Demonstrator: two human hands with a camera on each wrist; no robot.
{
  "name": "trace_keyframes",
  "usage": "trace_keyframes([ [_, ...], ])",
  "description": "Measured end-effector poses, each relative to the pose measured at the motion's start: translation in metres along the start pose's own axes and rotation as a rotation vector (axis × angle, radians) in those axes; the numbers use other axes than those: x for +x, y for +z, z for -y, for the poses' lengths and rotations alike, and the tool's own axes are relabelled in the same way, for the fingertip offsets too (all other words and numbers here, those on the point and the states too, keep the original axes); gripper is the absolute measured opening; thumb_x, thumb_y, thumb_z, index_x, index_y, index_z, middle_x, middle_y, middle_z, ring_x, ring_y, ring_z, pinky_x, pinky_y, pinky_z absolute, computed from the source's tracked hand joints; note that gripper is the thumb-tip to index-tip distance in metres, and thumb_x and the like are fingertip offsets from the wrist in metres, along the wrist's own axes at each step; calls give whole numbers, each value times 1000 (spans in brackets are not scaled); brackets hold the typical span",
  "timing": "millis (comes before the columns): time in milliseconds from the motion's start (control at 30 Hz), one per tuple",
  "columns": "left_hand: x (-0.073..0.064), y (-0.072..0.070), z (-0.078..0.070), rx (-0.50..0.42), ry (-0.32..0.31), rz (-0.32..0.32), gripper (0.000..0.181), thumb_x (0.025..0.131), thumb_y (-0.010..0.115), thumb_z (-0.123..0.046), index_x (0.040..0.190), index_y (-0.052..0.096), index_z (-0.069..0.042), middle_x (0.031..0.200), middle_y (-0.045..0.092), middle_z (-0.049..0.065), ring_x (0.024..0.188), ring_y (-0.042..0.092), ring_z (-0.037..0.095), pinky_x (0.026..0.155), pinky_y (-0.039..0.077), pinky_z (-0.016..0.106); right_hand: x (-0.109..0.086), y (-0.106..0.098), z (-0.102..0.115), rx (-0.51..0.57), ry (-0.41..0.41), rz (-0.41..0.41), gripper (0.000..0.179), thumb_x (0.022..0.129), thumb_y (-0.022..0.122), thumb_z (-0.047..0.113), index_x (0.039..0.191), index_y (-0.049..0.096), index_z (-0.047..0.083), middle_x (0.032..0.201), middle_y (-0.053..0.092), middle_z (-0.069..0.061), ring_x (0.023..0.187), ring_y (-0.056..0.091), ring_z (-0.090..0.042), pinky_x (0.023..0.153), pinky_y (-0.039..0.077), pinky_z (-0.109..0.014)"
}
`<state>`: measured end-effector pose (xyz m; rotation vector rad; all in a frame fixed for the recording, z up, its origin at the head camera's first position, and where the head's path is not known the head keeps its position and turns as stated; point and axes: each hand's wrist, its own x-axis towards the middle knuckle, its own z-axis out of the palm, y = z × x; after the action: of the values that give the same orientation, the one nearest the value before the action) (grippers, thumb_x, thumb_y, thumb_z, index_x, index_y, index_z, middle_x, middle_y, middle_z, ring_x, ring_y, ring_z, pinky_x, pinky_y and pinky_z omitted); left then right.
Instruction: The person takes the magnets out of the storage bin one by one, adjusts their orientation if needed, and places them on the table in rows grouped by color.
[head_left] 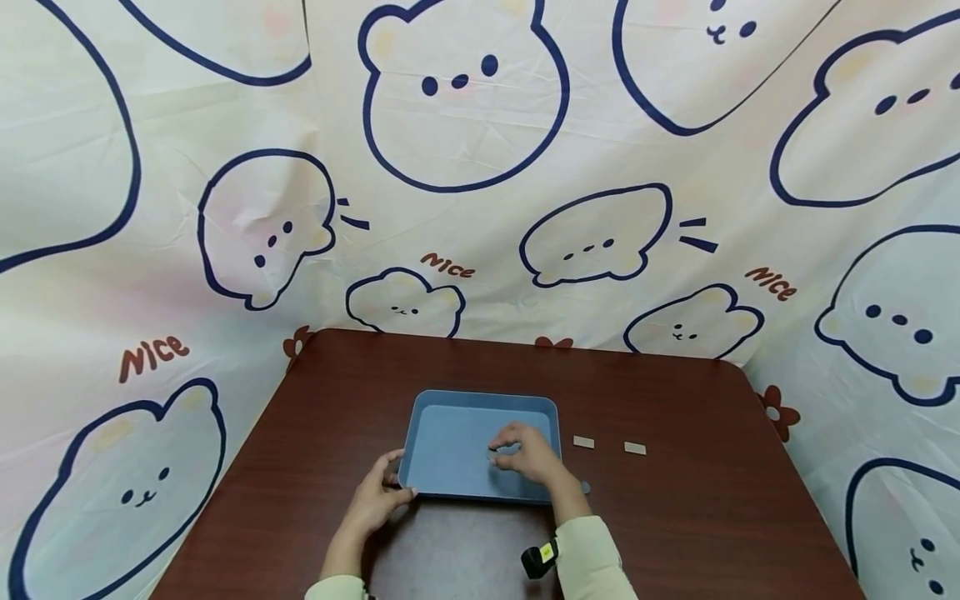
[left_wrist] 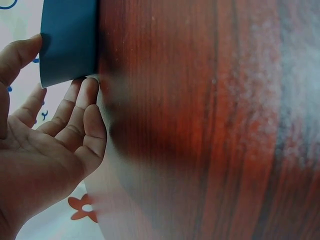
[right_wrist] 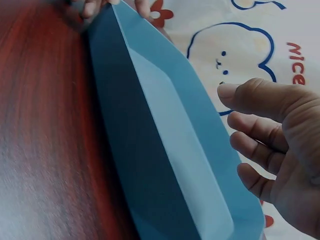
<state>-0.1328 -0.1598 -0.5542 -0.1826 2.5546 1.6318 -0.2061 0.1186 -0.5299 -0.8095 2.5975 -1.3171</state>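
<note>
A shallow blue rectangular tray lies on the dark wood table. My left hand grips its near left corner, the thumb at the front wall and the fingers along the side and lower edge, as the left wrist view shows. Over the right part of the tray hovers my right hand, thumb and index finger brought together. A tiny dark piece shows at the thumb tip, pinched there; its kind is too small to make out. The other fingers are loosely bent.
Two small pale rectangular pieces lie on the table right of the tray. A small grey-blue rounded thing peeks out beside the right wrist. Cloth with bear drawings hangs behind and along both sides.
</note>
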Motion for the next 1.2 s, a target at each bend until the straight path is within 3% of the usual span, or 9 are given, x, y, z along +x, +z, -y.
trace_keyframes([
  [233,0,-1,0,11,19,13,69,79,74,-9,140,41,-11,107,55,21,85,58,26,63,45,39,-16,-15,-3,-13,30,-54,19,80,74,13,98,73,6,104,59,-1,98,55,-24,70,47,-33],
  [400,2,-3,-1,-3,14,18,70,79,73,-8,140,41,-10,104,55,19,80,57,23,61,44,36,-27,-24,-9,-10,23,-91,18,79,74,10,97,73,3,102,59,-1,98,55,-26,68,48,-31],
  [533,4,-3,-1,-11,13,17,70,79,73,-6,140,40,-9,102,55,19,77,56,22,60,44,36,-35,-33,-16,6,51,-106,19,80,74,10,97,73,2,103,60,-3,102,53,-29,70,49,-33],
  [767,3,0,0,-5,13,23,70,78,73,-7,140,41,-8,100,55,18,76,55,22,60,44,36,-56,-46,-27,-1,112,-184,19,77,75,5,96,73,3,98,62,-3,93,57,-28,73,49,-38],
  [1000,3,-1,-1,-1,-12,24,70,78,74,-8,140,40,-9,105,55,21,82,56,25,62,44,38,-72,-55,-37,53,223,-229,22,76,75,3,98,73,3,112,60,-17,110,51,-38,62,50,-34],
  [1200,3,-1,-4,-10,-26,32,70,79,72,-7,141,39,-8,105,54,21,82,57,25,61,44,37,-84,-58,-47,14,259,-287,21,74,77,3,95,74,5,100,62,-6,93,59,-27,70,48,-32],
])
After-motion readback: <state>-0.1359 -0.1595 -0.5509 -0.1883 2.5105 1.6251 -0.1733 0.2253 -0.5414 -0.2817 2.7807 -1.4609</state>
